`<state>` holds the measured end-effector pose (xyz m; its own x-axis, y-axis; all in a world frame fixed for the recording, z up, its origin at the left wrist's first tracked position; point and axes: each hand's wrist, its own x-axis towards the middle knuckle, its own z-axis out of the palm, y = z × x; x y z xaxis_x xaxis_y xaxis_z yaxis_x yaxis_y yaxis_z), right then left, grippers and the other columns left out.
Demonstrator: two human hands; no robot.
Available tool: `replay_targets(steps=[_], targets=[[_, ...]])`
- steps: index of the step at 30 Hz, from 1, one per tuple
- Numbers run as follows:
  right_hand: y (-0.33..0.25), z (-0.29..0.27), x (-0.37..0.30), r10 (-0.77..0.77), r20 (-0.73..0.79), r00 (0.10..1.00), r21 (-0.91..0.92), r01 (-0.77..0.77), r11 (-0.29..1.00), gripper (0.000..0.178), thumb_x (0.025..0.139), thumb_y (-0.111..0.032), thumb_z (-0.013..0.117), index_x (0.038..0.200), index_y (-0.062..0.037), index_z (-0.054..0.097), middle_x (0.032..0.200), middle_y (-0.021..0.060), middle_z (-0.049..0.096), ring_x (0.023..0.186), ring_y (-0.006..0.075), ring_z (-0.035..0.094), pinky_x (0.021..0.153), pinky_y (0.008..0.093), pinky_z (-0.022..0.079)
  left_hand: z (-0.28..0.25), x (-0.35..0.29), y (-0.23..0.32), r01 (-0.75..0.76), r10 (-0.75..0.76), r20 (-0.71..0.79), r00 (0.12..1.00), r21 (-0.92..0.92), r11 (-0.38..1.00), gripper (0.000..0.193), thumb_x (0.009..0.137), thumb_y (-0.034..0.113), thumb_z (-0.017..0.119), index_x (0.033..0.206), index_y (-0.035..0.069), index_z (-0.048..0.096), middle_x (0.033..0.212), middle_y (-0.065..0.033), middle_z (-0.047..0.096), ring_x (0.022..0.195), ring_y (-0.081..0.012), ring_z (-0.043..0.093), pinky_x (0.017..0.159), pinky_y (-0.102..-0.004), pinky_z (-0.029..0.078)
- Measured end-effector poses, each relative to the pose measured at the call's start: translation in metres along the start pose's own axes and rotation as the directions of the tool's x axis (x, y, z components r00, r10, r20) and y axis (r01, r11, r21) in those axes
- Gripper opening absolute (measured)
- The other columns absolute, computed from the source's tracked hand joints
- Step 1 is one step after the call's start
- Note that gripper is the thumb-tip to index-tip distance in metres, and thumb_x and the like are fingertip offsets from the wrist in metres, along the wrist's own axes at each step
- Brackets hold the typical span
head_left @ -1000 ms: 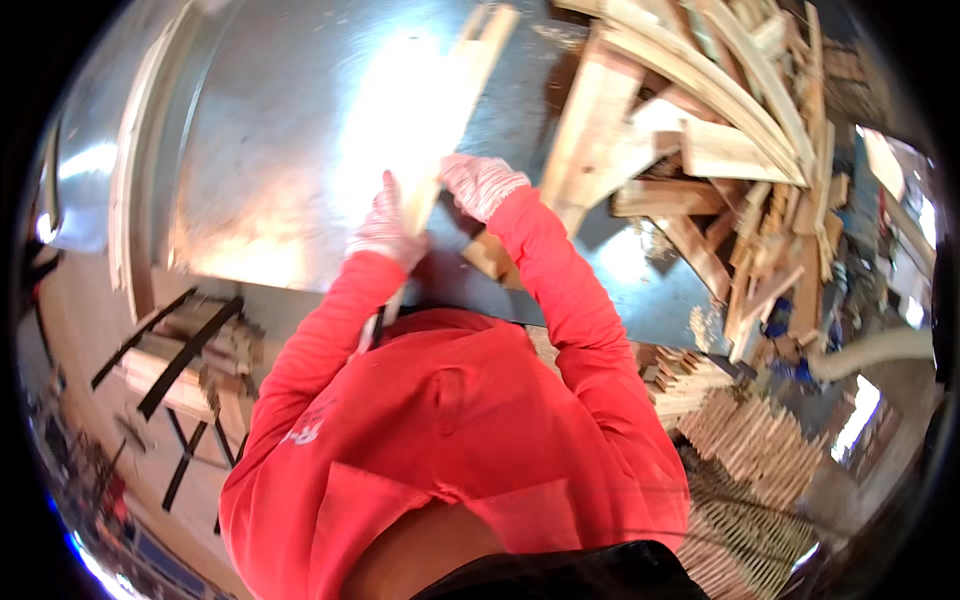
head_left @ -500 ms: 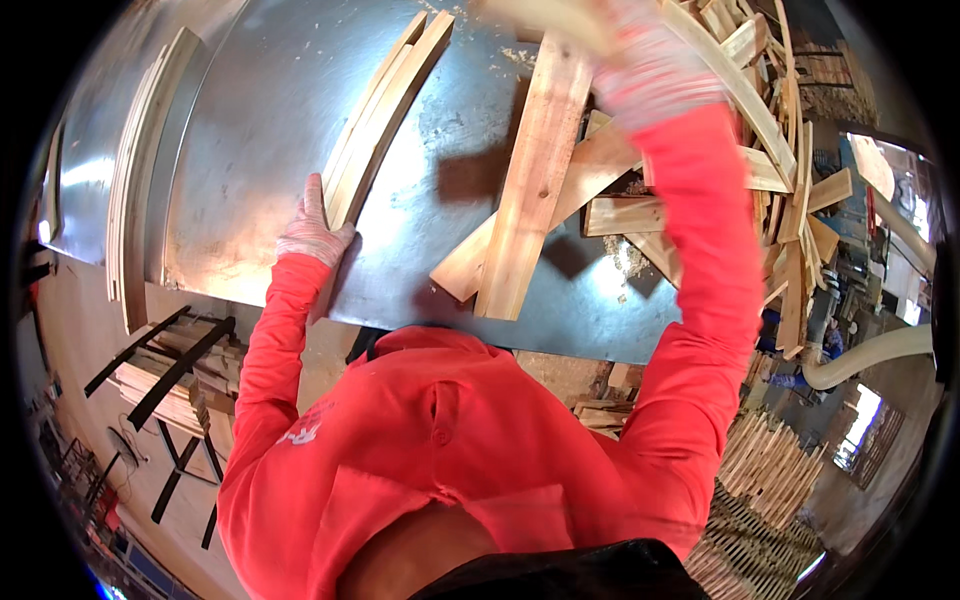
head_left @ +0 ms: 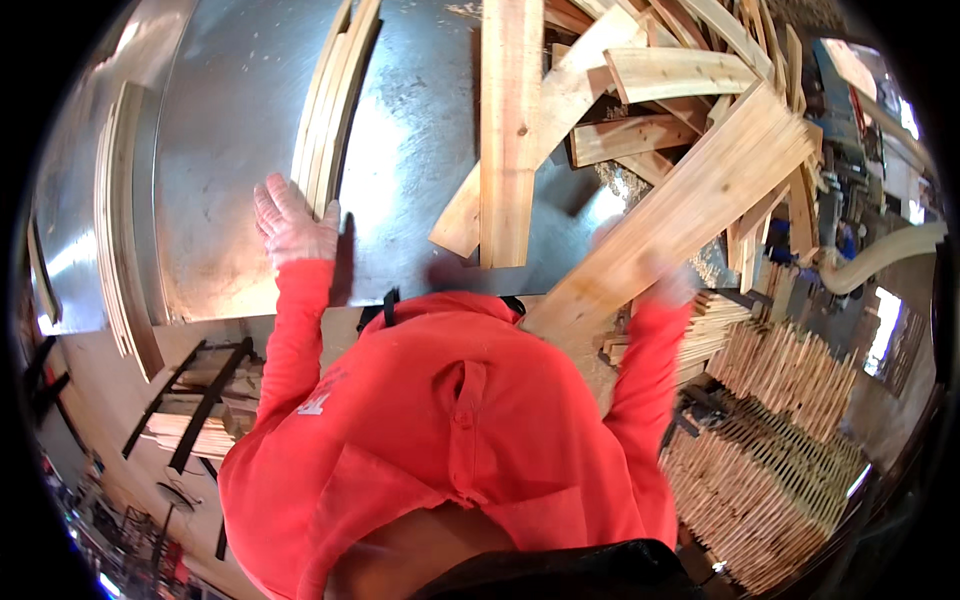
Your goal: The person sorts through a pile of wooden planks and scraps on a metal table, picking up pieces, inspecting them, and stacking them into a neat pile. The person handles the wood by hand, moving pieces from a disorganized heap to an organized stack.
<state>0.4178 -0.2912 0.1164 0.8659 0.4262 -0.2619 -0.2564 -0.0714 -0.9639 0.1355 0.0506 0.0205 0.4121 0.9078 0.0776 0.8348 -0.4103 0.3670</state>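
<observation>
the left hand (head_left: 295, 225) lies with its fingers fanned out at the near end of a row of narrow wooden strips (head_left: 335, 110), thumb by their ends; how firmly it presses is hard to tell, and the strips' far ends run out of view at the top. the right hand (head_left: 668, 280) is smeared by motion and partly hidden by the wide plank (head_left: 700, 190) it grips across the width, with a blur of fingertips at the plank's left edge and the rest of the hand at its right edge; the exact finger placing cannot be made out. this plank slants from near the person's body up and away past the right hand, covering part of the jumbled board pile (head_left: 650, 130) beyond. between the hands, on the metal tabletop (head_left: 230, 150), a straight board (head_left: 508, 130) lies across a slanting board (head_left: 455, 215), hiding its middle, its own far end cut off. right of the right hand and nearer the body, slat stacks (head_left: 760, 490) fade into the dark rim.
</observation>
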Motion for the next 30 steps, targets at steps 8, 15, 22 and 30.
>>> replay_targets(steps=[8, 15, 22, 30], targets=[[0.056, -0.036, -0.171, -0.170, -0.553, 0.816, -0.036, 0.180, 0.983, 0.043, 0.083, -0.019, 0.068, 0.120, -0.0004, 0.055, 0.102, 0.0063, 0.063, 0.090, 0.0149, 0.060, 0.075, 0.0288, 0.049, 0.152, 0.025, 0.202, -0.361, 0.335, -0.137, 0.932, -0.423, 0.831, 0.110, 0.068, 0.061, 0.070, 0.144, -0.005, 0.026, 0.147, -0.0283, 0.026, 0.138, -0.0401, 0.025, 0.113, -0.0466, 0.019], [0.116, -0.276, -0.233, -0.063, -0.993, 0.104, -0.110, -0.551, 0.827, 0.041, 0.084, -0.038, 0.065, 0.108, -0.0049, 0.062, 0.096, 0.0193, 0.069, 0.087, 0.0338, 0.067, 0.075, 0.0427, 0.051, 0.129, 0.017, 0.232, 0.081, -0.082, 0.149, 0.985, 0.012, 0.997, 0.124, 0.054, 0.044, 0.085, 0.147, 0.013, 0.010, 0.139, -0.0245, 0.031, 0.119, -0.0465, 0.045, 0.097, -0.0558, 0.043], [0.183, -0.635, -0.141, 0.181, -0.972, 0.152, -0.004, -0.777, 0.629, 0.044, 0.087, -0.036, 0.054, 0.112, -0.0011, 0.061, 0.104, 0.0212, 0.067, 0.101, 0.0373, 0.063, 0.085, 0.0414, 0.049, 0.194, 0.022, 0.218, 0.117, -0.021, 0.216, 0.976, -0.439, 0.891, 0.097, 0.068, 0.038, 0.076, 0.141, 0.002, 0.023, 0.132, -0.0198, 0.045, 0.110, -0.0329, 0.052, 0.093, -0.0472, 0.046], [0.214, -0.874, 0.037, 0.177, -0.916, 0.361, -0.199, -0.790, 0.580, 0.041, 0.089, -0.028, 0.047, 0.116, 0.0005, 0.058, 0.112, 0.0250, 0.063, 0.106, 0.0397, 0.060, 0.090, 0.0433, 0.048, 0.184, -0.008, 0.304, 0.697, -0.327, 0.619, 0.714, -0.588, 0.410, 0.051, 0.081, 0.049, 0.061, 0.114, 0.010, 0.060, 0.103, -0.0088, 0.066, 0.089, -0.0260, 0.064, 0.080, -0.0417, 0.054]])
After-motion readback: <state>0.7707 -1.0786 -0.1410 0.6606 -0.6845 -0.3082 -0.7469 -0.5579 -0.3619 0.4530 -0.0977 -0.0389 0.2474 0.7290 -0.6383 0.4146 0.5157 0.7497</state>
